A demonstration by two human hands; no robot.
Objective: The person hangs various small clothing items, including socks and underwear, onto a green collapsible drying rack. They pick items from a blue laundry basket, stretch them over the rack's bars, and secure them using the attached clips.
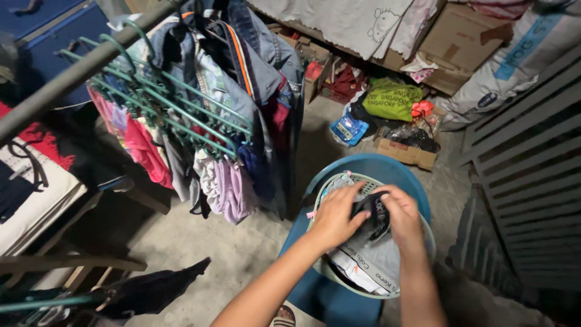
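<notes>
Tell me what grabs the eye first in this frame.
Both hands, left hand and right hand, grip a dark garment over a pale laundry basket on a blue chair, lower centre. Upper left, green hangers crowd a rail with clothes, a pink garment among them.

Both hands close together, left hand [334,219] and right hand [400,213], fingers curled.

Both hands, left hand [334,219] and right hand [400,216], grip dark garment [374,213] over laundry basket [428,241].
</notes>
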